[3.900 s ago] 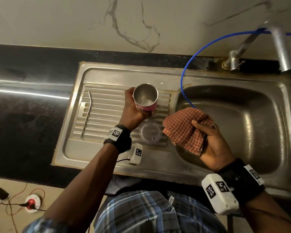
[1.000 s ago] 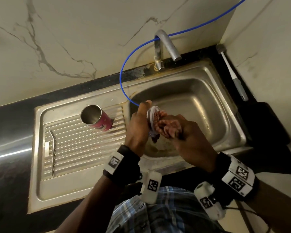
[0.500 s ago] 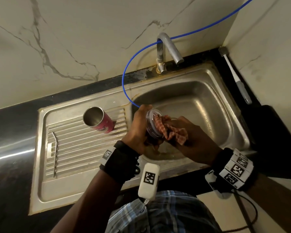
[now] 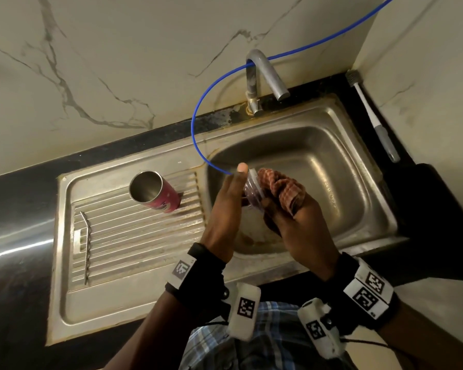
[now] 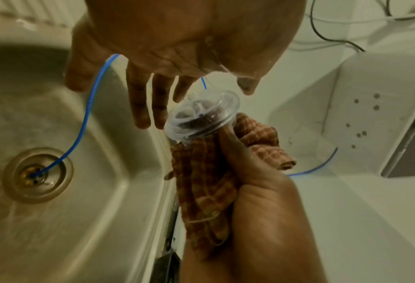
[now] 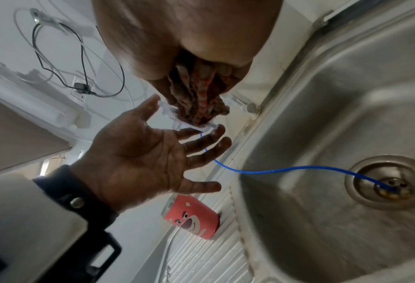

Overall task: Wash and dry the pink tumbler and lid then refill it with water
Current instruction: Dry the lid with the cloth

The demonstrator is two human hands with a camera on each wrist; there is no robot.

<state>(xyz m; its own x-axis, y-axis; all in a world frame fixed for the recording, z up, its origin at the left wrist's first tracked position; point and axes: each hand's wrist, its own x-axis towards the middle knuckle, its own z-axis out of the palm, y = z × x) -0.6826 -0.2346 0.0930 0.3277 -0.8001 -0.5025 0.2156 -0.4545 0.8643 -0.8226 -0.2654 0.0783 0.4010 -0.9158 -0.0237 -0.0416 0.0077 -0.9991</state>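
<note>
Right grip: right hand point(image 4: 294, 209), centre of the head view, curled round the checked cloth point(image 5: 209, 172) and pinching the clear lid point(image 5: 203, 116) against it with the thumb.
Left grip: left hand point(image 6: 153, 155) spread flat, fingers straight, palm facing the lid; fingertips point(image 6: 222, 128) just touching or just beside the lid's rim, cannot tell which; holding nothing.
Lid: tilted on edge above the sink basin point(image 4: 332, 161), carried by the thumb and cloth alone.
Risk, slip: probably wet, smooth plastic under a single thumb pinch; a harder rub with the cloth likely to pop the lid out and down into the basin.
Risk, support: left palm open rather than closed; little to catch the lid if twisted loose.
Risk, hose: blue hose point(image 4: 198, 145) running from upper right of the head view, past the left fingers, down to the drain point(image 5: 38, 174); a snag by a finger or the cloth could tug the lid off line.
Risk, re-wetting: a drop into the basin would likely mean drying again.
Tumbler: pink tumbler point(image 4: 155, 194) on the ribbed drainboard point(image 4: 134, 236), left of centre in the head view, well apart from both hands; tilted or lying, cannot tell; a roll down the ribs possible if knocked.
Nearby: metal straw point(image 4: 86, 247) at the left end of the drainboard; tap point(image 4: 265, 73) at upper centre, no water seen running.
</note>
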